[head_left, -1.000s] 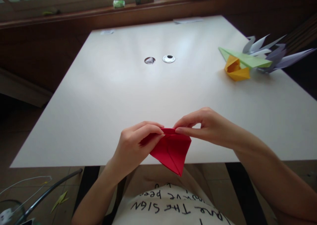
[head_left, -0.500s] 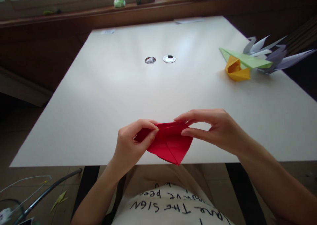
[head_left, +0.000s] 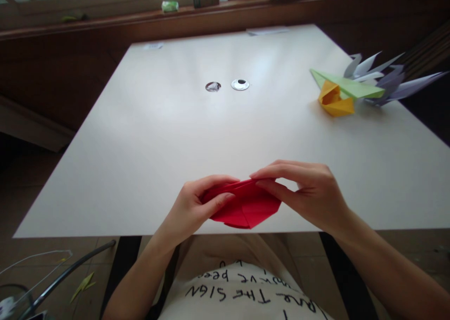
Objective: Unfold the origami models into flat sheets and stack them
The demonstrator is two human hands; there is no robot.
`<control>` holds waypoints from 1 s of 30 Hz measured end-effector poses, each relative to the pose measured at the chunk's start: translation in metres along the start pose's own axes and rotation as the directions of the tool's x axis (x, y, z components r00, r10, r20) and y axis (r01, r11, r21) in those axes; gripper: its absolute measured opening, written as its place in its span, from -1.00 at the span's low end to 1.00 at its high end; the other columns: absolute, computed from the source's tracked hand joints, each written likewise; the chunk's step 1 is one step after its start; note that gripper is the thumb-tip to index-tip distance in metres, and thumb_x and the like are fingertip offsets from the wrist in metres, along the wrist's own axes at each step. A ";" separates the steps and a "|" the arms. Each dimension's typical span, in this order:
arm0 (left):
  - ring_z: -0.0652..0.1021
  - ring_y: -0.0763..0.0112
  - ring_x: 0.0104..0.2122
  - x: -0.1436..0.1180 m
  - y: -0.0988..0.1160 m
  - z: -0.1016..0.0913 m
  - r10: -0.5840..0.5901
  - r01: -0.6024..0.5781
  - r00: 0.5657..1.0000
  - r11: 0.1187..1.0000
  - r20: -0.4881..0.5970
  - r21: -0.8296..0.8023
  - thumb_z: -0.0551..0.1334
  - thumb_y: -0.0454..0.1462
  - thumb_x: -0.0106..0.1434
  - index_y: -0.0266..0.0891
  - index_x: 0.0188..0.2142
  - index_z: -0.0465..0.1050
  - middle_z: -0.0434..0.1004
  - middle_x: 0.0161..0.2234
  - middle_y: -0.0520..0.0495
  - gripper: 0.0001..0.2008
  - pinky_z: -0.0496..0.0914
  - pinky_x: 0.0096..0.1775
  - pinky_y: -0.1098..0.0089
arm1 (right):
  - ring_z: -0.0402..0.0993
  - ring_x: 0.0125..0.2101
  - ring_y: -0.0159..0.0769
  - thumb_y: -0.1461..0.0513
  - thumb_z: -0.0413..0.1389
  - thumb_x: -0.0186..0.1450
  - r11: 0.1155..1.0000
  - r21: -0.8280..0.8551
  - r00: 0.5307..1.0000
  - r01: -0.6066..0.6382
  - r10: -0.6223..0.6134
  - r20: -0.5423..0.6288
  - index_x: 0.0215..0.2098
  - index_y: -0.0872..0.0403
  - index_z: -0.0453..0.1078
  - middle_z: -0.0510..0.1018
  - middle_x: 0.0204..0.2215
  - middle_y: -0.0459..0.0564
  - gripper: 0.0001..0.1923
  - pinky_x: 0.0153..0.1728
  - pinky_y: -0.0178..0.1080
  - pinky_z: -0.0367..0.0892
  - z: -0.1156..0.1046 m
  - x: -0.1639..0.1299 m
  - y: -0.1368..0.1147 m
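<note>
Home craft room, white table (head_left: pixel 147 137), paper models (head_left: pixel 355 83), window sill (head_left: pixel 105 17)

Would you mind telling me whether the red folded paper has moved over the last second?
Yes. The red folded paper has tilted flatter; its lower point rose to the white table edge.

**White worktop with paper models at its right edge**

The worktop (head_left: pixel 147 137) is a plain white rectangular surface, glossy enough to catch light from the window beyond it. Near its middle sit two small round fittings side by side: a darker ring (head_left: pixel 213 86) on the left and a silver grommet (head_left: pixel 240 84) on the right. At the right edge lies a cluster of folded paper: a yellow piece (head_left: pixel 332 102), touching a long green pointed piece (head_left: pixel 346 86), with spiky pale grey-lilac pieces (head_left: pixel 390 78) behind them. A white sheet (head_left: pixel 267 30) lies at the far edge, and a small scrap (head_left: pixel 153 46) near the far left corner.
</note>
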State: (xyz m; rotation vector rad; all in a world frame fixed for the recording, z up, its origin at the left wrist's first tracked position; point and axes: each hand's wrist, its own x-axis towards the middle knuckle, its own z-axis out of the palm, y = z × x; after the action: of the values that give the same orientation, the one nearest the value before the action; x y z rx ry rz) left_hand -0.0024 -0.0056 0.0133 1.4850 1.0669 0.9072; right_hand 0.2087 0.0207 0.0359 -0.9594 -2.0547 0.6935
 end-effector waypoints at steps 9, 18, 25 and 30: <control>0.53 0.36 -0.19 0.007 -0.005 0.005 -0.150 0.180 0.961 0.977 0.234 -0.112 0.06 -0.19 0.29 -0.05 -0.06 0.42 0.52 -0.11 -0.04 -0.73 0.45 -0.23 0.43 | 0.43 -0.37 -0.42 0.44 0.02 0.24 0.950 -0.096 0.952 0.298 -0.288 0.100 -0.23 0.07 0.41 0.52 -0.37 0.00 -0.78 -0.42 -0.37 0.35 -0.001 0.003 0.006; 0.48 0.35 -0.12 0.007 -0.013 0.016 -0.131 0.154 0.983 0.968 0.126 -0.195 0.07 -0.25 0.29 -0.16 -0.05 0.32 0.48 -0.07 -0.06 -0.76 0.37 -0.12 0.40 | 0.39 -0.25 -0.31 0.44 -0.02 0.25 0.936 -0.131 0.930 0.328 -0.295 0.219 -0.28 0.11 0.36 0.48 -0.23 0.07 -0.81 -0.31 -0.23 0.37 0.006 0.002 0.011; 0.46 0.36 -0.07 0.005 -0.016 0.018 -0.126 0.143 0.990 0.916 0.070 -0.375 0.11 -0.33 0.26 -0.11 -0.04 0.28 0.39 -0.01 -0.06 -0.73 0.39 -0.12 0.44 | 0.33 -0.06 -0.19 0.46 -0.02 0.22 0.920 -0.127 0.922 0.372 -0.350 0.166 -0.19 0.09 0.37 0.45 -0.11 0.11 -0.73 -0.12 -0.09 0.35 -0.002 0.001 0.011; 0.48 0.37 -0.12 0.004 -0.017 0.017 -0.111 0.093 0.994 0.913 -0.021 -0.398 0.13 -0.31 0.24 -0.06 -0.03 0.27 0.38 -0.02 -0.05 -0.71 0.44 -0.22 0.47 | 0.25 0.04 -0.15 0.45 0.01 0.21 0.929 -0.164 0.942 0.333 -0.321 0.098 -0.16 0.01 0.40 0.36 0.01 0.07 -0.68 -0.03 -0.03 0.30 -0.012 -0.009 0.012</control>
State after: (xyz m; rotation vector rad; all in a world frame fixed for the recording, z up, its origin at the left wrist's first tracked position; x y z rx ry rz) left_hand 0.0120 -0.0060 -0.0064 1.0671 0.9155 1.0158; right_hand 0.2273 0.0221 0.0304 -0.6684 -2.2973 0.3749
